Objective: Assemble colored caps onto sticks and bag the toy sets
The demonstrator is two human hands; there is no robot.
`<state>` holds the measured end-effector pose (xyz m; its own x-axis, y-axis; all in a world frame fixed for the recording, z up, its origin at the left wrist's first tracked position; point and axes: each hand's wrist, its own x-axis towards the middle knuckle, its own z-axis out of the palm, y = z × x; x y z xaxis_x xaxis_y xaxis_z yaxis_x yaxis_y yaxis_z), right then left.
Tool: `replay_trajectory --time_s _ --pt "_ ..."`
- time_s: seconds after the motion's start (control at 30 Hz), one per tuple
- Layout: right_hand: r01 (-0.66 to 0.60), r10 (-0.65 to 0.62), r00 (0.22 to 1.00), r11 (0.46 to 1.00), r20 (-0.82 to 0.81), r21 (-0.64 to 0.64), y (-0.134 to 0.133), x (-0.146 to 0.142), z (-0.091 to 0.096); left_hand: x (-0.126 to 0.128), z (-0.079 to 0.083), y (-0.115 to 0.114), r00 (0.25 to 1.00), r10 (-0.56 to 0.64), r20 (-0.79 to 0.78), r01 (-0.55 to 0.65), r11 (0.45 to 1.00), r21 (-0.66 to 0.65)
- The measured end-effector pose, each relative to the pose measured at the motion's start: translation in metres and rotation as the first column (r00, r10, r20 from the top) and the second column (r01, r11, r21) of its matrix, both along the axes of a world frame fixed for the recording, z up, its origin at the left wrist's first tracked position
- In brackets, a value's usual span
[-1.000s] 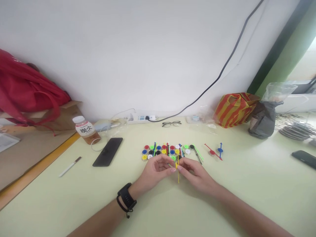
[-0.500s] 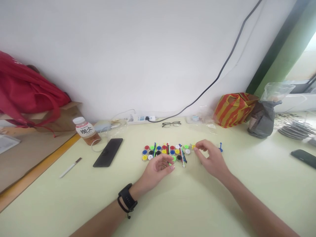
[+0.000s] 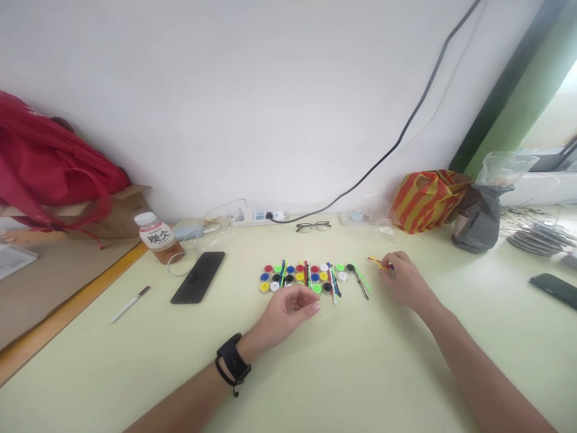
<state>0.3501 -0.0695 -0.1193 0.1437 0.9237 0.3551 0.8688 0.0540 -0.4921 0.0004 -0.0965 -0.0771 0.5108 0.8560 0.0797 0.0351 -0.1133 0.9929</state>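
Note:
Several small round discs [image 3: 264, 287] in red, blue, yellow, green, black and white lie in short rows, with bundles of thin coloured plastic sticks [image 3: 307, 272] between them. Some sticks have arrow-like ends. My left hand [image 3: 286, 310] rests in front of the discs, fingers loosely curled, thumb apart, nothing visible in it. To the right of the rows, my right hand [image 3: 403, 278] pinches a few thin plastic sticks [image 3: 375, 260], yellow and red, with a bit of blue at the fingers. A black stick and a green stick [image 3: 363, 279] lie between that hand and the discs.
Eyeglasses [image 3: 313, 227] and a power strip [image 3: 256, 216] lie near the wall. At left are a phone [image 3: 198, 278], a white pen-like stick [image 3: 129, 304] and a bottle [image 3: 158, 237]. A striped bag [image 3: 428, 201], a grey bag [image 3: 478, 219] and a dark phone [image 3: 555, 287] are at right.
My right hand has moved right, away from the discs, and now holds thin sticks. A black disc and two sticks show near where it was. My left hand stays nearly still.

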Motion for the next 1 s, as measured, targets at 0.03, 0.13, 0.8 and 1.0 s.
replay_trajectory --time_s 0.03,0.13,0.8,1.0 --pt "-0.018 0.018 1.0 1.0 0.006 0.022 0.002 0.001 0.0 0.0 0.0 0.0 1.0 -0.002 -0.002 0.002 1.0 0.003" --pt "-0.035 0.031 0.998 0.994 0.046 0.106 0.006 0.001 0.003 -0.001 -0.002 0.0 1.0 -0.003 -0.014 0.003 1.0 0.01" --pt "-0.156 0.19 0.966 0.969 0.178 -0.19 -0.017 -0.047 0.028 -0.001 0.001 -0.001 0.998 -0.033 -0.049 0.034 0.999 0.033" --pt "-0.056 0.096 0.977 0.977 0.188 -0.207 -0.018 -0.048 0.029 -0.002 0.0 -0.001 0.998 -0.031 -0.05 0.032 0.999 0.032"
